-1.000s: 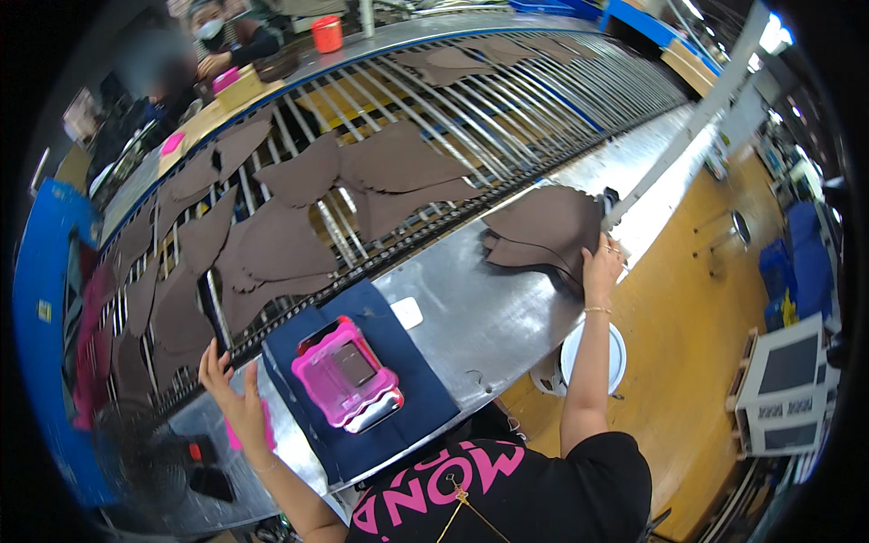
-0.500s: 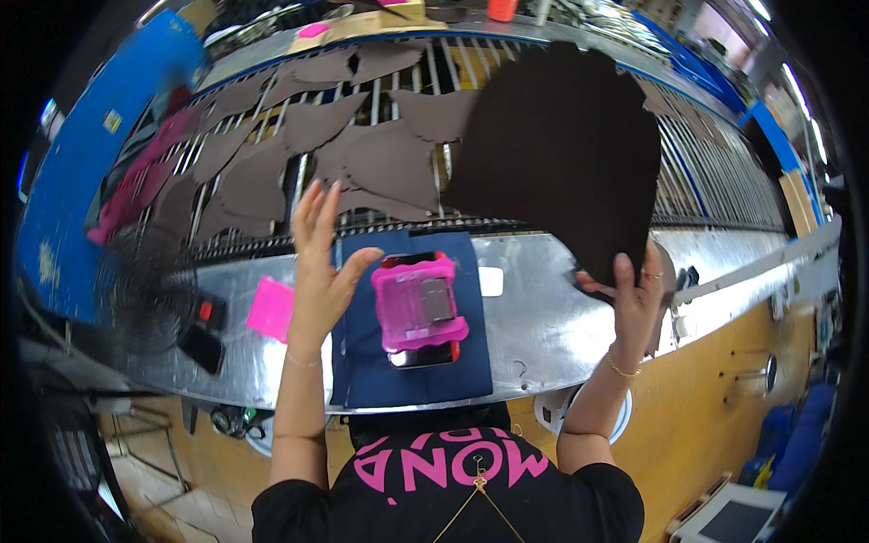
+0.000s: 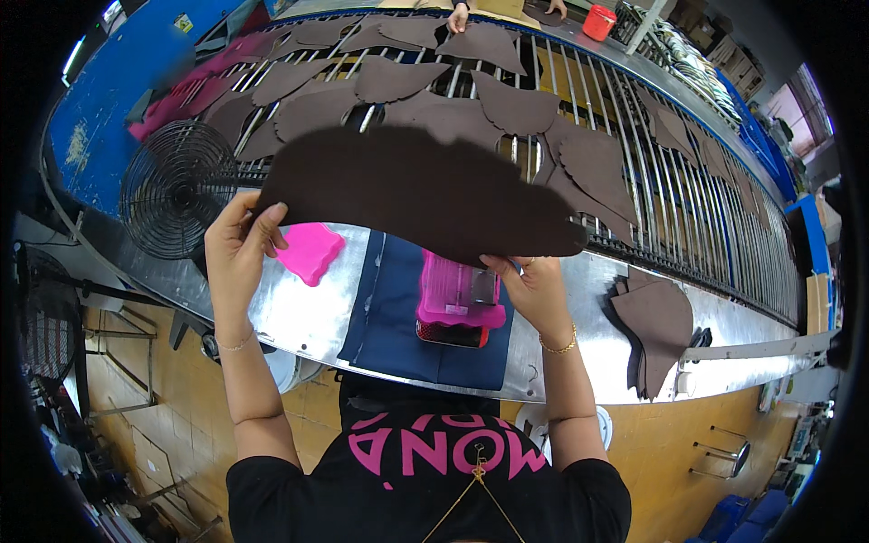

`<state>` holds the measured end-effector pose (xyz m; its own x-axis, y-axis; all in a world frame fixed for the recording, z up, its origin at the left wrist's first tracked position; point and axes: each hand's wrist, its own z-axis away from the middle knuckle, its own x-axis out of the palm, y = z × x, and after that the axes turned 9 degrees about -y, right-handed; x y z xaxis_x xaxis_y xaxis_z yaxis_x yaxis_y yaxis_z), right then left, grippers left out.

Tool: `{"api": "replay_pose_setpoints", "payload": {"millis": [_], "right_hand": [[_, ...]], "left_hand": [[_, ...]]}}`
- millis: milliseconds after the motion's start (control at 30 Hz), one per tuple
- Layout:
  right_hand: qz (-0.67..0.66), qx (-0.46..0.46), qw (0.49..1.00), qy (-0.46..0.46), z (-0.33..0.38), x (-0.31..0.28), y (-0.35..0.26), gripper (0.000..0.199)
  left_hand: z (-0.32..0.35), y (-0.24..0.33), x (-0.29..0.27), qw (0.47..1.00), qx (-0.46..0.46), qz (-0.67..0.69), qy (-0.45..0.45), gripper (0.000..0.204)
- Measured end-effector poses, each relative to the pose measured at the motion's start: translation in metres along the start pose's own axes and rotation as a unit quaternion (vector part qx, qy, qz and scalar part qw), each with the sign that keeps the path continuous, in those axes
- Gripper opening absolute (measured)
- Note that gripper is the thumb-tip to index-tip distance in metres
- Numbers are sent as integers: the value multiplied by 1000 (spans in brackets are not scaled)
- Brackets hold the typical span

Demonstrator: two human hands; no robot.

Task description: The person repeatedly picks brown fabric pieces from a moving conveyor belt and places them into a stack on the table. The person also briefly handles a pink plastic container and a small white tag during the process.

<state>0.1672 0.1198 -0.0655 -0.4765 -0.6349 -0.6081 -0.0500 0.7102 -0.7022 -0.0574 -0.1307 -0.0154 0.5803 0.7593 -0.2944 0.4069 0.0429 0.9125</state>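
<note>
A dark brown, flat cut piece with a scalloped edge [image 3: 398, 185] is raised over the metal worktop, stretched sideways between my two hands. My left hand [image 3: 240, 242] pinches its left end between thumb and fingers. Near its lower right edge, my right hand [image 3: 536, 291] grips it with the thumb on top. Below the piece, a pink see-through plastic frame [image 3: 462, 299] sits on a red-edged object on a dark blue cloth [image 3: 394, 339]; the brown piece covers part of this. A pink wavy-edged flat piece [image 3: 310, 252] lies beside my left hand.
More brown pieces [image 3: 430, 113] lie across a rack of metal bars. A brown stack [image 3: 652, 330] rests on the metal worktop [image 3: 597, 362] at right, a black wire-cage fan [image 3: 181, 190] at left. Another person's hand [image 3: 459, 18] touches a far piece; a red bucket [image 3: 599, 22] stands behind.
The brown piece has come from the right to the middle and turned lengthwise across. My left hand, empty before, now holds its left end. The view has shifted.
</note>
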Motion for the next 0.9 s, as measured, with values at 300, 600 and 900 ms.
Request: {"api": "replay_pose_setpoints", "payload": {"millis": [300, 600, 900], "right_hand": [[60, 41, 996, 47, 57, -30, 43, 15], [-21, 240, 957, 158, 174, -63, 65, 6], [-298, 293, 854, 309, 221, -140, 57, 13]], "left_hand": [[4, -13, 48, 986, -32, -45, -154, 8], [-24, -1, 143, 928, 194, -135, -288, 10], [-50, 51, 192, 937, 237, -99, -237, 13]]}}
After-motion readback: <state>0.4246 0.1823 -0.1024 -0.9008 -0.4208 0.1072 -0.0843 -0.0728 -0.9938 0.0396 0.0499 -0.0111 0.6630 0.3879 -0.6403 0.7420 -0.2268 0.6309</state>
